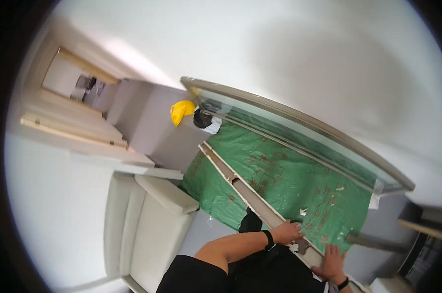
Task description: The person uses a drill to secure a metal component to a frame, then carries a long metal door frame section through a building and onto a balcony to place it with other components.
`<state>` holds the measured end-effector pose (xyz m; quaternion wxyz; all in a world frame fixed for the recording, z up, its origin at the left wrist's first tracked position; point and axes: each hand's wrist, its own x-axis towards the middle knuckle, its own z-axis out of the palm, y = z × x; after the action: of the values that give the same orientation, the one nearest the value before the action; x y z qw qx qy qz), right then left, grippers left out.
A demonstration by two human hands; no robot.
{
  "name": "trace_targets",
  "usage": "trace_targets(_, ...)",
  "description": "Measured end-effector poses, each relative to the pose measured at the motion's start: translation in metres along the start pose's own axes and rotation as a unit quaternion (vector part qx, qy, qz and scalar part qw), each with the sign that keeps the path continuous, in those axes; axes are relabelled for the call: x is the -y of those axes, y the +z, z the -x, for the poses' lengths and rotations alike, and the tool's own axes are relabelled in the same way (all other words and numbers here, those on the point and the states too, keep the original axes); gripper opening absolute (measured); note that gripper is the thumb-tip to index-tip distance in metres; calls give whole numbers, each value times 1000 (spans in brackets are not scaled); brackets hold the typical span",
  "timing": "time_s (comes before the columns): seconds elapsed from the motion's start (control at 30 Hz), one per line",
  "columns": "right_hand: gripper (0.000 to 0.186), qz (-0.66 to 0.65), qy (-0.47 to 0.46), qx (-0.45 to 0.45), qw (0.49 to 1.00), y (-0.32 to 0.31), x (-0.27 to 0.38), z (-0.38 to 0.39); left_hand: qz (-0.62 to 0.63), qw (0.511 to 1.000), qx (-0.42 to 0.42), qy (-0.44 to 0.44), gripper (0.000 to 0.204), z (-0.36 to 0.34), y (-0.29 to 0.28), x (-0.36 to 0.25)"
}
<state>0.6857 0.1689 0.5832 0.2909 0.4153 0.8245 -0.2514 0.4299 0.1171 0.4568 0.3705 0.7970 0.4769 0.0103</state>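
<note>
A long, narrow trough-like board (250,195) with cream edges and a brown inner face runs from the green plastic sheet (279,166) toward me, with torn white and brown scraps near its close end. My left hand (287,232), below a black wristband, is closed on the board, its fingers curled over a dark spot that I cannot make out. My right hand (332,263), lower right at the board's close end, grips it with thumb and fingers at either side of the edge.
A framed glass panel (294,127) leans along the white wall. A yellow helmet (181,111) and a black-and-white bag (206,122) sit at its left end. A cream sofa (147,219) is at the left, a corridor with doorways (67,73) behind, dark-legged furniture (421,227) at the right.
</note>
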Motion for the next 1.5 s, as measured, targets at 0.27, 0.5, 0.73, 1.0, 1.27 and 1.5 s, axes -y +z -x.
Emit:
trace_targets(0.27,95,126,88,-58,986,-2,111,-42,42,990,-137,12,65,45,0,4)
trace_targets(0.5,67,66,11,-77,995,-95,162,2,188,758,-542,-311,87,146,7,138)
trace_targets(0.73,39,11,-64,-66,996,-200,272,30,803,20,-572,-168,78,274,-12,299)
trace_targets(1.0,62,-197,-71,75,975,-145,215,-116,761,32,-638,-114,42,423,-148,390)
trace_targets(1.27,103,-176,113,259,943,-224,451,-280,613,123,-738,-255,61,570,-318,523)
trace_targets(1.5,66,-245,-487,263,796,-253,502,-455,460,179,-799,-342,85,712,-425,656)
